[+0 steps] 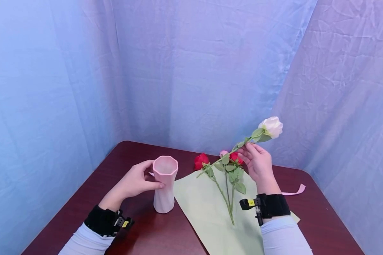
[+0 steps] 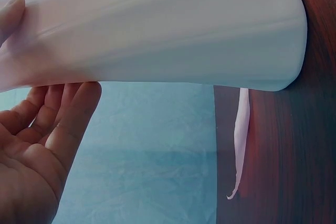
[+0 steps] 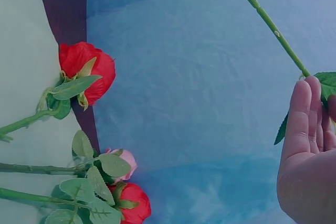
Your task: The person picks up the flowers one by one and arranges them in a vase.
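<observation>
A pink and white vase point(image 1: 164, 193) stands upright on the table, its octagonal mouth facing up. My left hand point(image 1: 139, 180) grips its upper part from the left, thumb on the near side and fingers behind. In the left wrist view the vase point(image 2: 173, 35) fills the top, with the hand point(image 2: 37, 145) around its narrower part. My right hand point(image 1: 258, 163) pinches the stem of a white rose point(image 1: 272, 127) up in the air. The rose's bloom points up to the right; its bare stem end slants down left. In the right wrist view the fingers hold the stem point(image 3: 273, 30) near its leaves.
A pale green paper sheet point(image 1: 207, 209) covers part of the table point(image 1: 137, 230). On it lie two red roses point(image 1: 201, 161) and a pink one point(image 1: 223, 153). A pink ribbon point(image 1: 295, 191) sticks out at the right. Blue cloth point(image 1: 194, 71) hangs behind.
</observation>
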`<state>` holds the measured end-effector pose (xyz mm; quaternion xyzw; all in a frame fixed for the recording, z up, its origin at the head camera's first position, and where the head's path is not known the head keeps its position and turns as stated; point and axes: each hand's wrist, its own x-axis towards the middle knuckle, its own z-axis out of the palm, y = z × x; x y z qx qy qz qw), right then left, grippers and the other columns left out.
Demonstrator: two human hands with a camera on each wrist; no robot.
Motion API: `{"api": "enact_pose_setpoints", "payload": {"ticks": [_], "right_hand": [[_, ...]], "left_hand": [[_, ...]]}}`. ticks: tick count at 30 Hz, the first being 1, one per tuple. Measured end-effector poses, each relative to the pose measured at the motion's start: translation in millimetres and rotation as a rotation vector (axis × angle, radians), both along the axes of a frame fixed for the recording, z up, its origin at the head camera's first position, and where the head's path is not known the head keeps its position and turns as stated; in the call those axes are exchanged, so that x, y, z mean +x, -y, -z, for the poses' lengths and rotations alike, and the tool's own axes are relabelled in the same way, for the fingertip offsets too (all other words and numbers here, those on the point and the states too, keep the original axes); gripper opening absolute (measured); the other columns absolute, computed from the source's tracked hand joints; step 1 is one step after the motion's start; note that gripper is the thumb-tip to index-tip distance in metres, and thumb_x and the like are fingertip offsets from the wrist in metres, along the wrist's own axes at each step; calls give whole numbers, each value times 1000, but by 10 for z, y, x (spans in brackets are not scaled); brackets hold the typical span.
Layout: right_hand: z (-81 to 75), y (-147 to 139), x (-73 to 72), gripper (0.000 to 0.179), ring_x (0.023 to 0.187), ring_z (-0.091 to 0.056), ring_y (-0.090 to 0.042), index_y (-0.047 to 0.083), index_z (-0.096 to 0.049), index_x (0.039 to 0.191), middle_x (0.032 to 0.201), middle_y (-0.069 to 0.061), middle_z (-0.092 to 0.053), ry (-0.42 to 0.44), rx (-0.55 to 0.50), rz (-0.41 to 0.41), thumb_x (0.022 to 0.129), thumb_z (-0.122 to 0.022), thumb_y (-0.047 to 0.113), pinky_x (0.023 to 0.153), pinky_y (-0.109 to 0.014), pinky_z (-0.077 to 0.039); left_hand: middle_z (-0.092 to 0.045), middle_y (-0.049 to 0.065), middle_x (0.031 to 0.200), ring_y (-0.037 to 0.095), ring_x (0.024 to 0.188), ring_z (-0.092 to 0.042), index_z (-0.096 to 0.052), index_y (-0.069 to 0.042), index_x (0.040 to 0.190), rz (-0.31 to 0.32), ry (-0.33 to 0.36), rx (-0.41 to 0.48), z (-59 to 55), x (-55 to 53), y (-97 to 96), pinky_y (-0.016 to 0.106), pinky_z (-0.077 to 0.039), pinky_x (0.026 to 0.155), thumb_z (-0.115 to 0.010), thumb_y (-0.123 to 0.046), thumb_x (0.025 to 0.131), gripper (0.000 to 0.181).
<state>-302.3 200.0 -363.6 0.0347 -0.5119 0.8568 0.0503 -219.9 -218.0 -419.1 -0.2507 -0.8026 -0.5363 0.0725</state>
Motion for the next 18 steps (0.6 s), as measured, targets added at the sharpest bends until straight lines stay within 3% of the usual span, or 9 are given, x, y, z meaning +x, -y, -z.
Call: {"api": "enact_pose_setpoints", "payload": {"ticks": [12,18], "right_hand": [[-146,-4,46,9,81,-73,-20,2,-73,101,88,-9,-73,-37,-100,14,98,-68,9,78,-31,-60],[-240,20,71,13,84,-73,-20,0,-73,105,91,-10,-74,-51,-144,10,97,-70,10,79,-31,-60]], "left_hand": [[-67,6,108,31,91,-68,-63,-6,122,-1,2,6,-4,-4,3,32,-60,79,-95,-18,72,60],[-67,6,107,21,89,-68,-63,-3,120,9,-10,7,-8,0,-12,33,-60,78,-94,-16,74,57]]}}
